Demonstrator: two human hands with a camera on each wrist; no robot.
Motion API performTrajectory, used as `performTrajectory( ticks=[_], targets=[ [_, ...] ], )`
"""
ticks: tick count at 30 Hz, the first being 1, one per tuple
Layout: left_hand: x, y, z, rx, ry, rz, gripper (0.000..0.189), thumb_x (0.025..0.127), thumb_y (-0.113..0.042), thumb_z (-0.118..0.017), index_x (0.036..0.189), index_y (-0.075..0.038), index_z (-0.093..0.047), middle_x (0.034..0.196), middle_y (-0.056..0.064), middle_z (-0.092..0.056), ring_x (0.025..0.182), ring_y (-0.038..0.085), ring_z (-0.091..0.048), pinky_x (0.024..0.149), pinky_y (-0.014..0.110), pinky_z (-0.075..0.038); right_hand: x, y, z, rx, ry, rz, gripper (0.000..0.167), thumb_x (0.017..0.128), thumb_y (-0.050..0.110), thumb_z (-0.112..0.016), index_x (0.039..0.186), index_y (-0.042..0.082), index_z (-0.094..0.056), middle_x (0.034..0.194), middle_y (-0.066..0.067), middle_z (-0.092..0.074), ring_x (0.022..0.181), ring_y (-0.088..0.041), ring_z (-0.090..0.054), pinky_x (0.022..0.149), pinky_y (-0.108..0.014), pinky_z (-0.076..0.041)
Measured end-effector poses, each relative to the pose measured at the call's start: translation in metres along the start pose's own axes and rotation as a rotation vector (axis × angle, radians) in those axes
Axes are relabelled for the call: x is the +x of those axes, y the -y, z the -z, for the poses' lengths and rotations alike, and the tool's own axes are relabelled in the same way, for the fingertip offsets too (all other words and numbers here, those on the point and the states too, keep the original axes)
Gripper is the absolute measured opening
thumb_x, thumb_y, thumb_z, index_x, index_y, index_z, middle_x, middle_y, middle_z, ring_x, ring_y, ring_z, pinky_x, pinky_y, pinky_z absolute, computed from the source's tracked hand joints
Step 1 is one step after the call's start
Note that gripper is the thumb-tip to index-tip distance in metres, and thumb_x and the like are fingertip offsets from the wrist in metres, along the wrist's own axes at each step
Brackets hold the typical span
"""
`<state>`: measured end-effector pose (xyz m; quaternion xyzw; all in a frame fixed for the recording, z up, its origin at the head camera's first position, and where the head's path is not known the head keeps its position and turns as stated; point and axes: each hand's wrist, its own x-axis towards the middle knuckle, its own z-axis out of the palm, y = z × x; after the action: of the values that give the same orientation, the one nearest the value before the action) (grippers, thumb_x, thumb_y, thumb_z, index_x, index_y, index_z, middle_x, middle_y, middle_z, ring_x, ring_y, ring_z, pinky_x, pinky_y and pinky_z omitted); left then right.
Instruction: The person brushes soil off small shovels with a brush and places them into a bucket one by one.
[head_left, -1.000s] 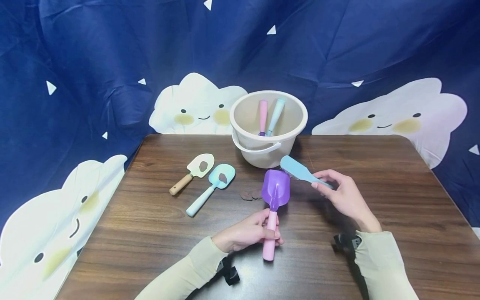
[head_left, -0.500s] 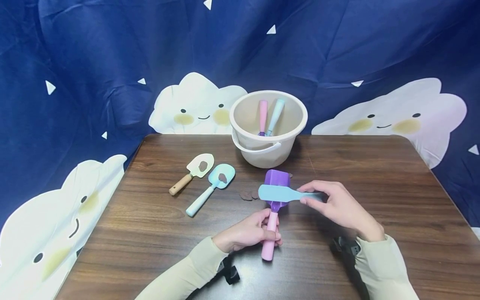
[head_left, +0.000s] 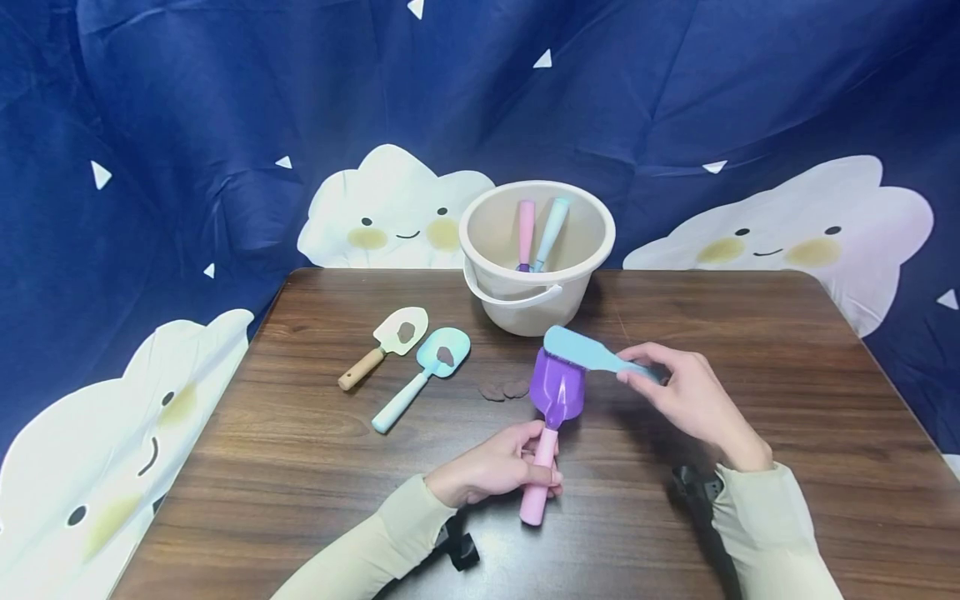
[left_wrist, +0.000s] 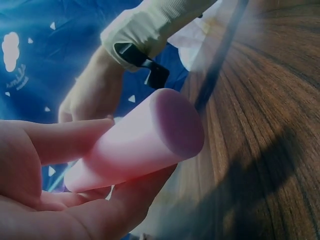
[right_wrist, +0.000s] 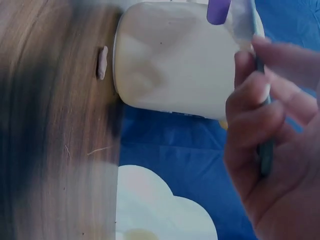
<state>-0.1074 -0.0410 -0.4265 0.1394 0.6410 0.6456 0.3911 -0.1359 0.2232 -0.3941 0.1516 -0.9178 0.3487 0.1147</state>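
My left hand [head_left: 495, 462] grips the pink handle of a toy shovel [head_left: 557, 396], its purple scoop pointing away from me above the table. In the left wrist view the thumb and fingers wrap the pink handle [left_wrist: 130, 145], butt end toward the camera. Between thumb and fingers, my right hand [head_left: 693, 400] holds a light blue brush [head_left: 588, 350] by its thin handle. Dark bristles show under the brush head, which overlaps the scoop's far end. The right wrist view has the brush handle [right_wrist: 266, 155] edge-on in the fingers.
Behind the shovel stands a beige bucket [head_left: 525, 321] with a pink and a light blue handle sticking up inside. Left on the table lie a cream trowel [head_left: 364, 367] and a light blue shovel [head_left: 401, 402], each with a brown clump. More brown clumps [head_left: 492, 392] lie beside the scoop.
The brush swept from the scoop's far right edge toward me across the scoop, then back to its far end. The shovel has tilted slightly, its scoop shifting right; the left hand stays in place.
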Motion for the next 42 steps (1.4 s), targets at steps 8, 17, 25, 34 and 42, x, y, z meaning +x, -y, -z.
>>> performTrajectory(
  ticks=[8,17,25,34,42],
  targets=[
    [0.001,0.001,0.002,0.002,0.017,-0.007,0.028,0.085,0.009,-0.061,0.107,0.011,-0.044,0.084,0.018,-0.066,0.084,0.04,-0.07,0.077,0.034,-0.059,-0.001,0.007,0.004,-0.036,-0.051,-0.029,0.018,0.086,0.017,-0.073,0.103,0.016,-0.07,0.082,0.001,-0.071,0.053,-0.004,-0.041,0.05,-0.021,-0.035],
    [0.003,-0.001,0.002,0.02,-0.003,-0.023,0.03,0.085,0.008,-0.062,0.11,0.012,-0.046,0.087,0.026,-0.065,0.086,0.043,-0.069,0.076,0.034,-0.06,-0.004,0.033,0.011,-0.049,0.101,0.217,0.023,0.081,0.013,-0.077,0.1,0.024,-0.071,0.088,0.015,-0.069,0.074,0.002,-0.056,0.068,-0.016,-0.046],
    [0.003,-0.002,0.001,0.048,-0.012,-0.026,0.031,0.084,0.007,-0.065,0.109,0.014,-0.048,0.08,0.01,-0.067,0.073,0.018,-0.069,0.071,0.029,-0.059,-0.005,0.045,0.015,-0.17,0.142,0.245,0.021,0.082,0.02,-0.077,0.1,0.026,-0.071,0.086,0.019,-0.066,0.067,0.003,-0.05,0.062,-0.02,-0.045],
    [0.002,-0.003,-0.001,0.091,-0.003,-0.036,0.035,0.082,0.006,-0.068,0.11,0.014,-0.048,0.077,0.003,-0.065,0.073,0.023,-0.07,0.065,0.023,-0.055,0.002,0.046,0.017,-0.226,0.048,0.168,0.018,0.083,0.017,-0.074,0.101,0.018,-0.072,0.086,0.007,-0.071,0.066,-0.007,-0.053,0.061,-0.028,-0.046],
    [0.0,-0.004,-0.004,0.074,0.017,-0.021,0.035,0.082,0.005,-0.069,0.108,0.015,-0.049,0.079,0.008,-0.067,0.069,0.013,-0.067,0.065,0.022,-0.055,0.005,0.037,0.018,-0.224,-0.009,-0.01,0.017,0.085,0.017,-0.071,0.102,0.014,-0.07,0.076,0.001,-0.067,0.064,-0.015,-0.051,0.059,-0.029,-0.041]
  ],
)
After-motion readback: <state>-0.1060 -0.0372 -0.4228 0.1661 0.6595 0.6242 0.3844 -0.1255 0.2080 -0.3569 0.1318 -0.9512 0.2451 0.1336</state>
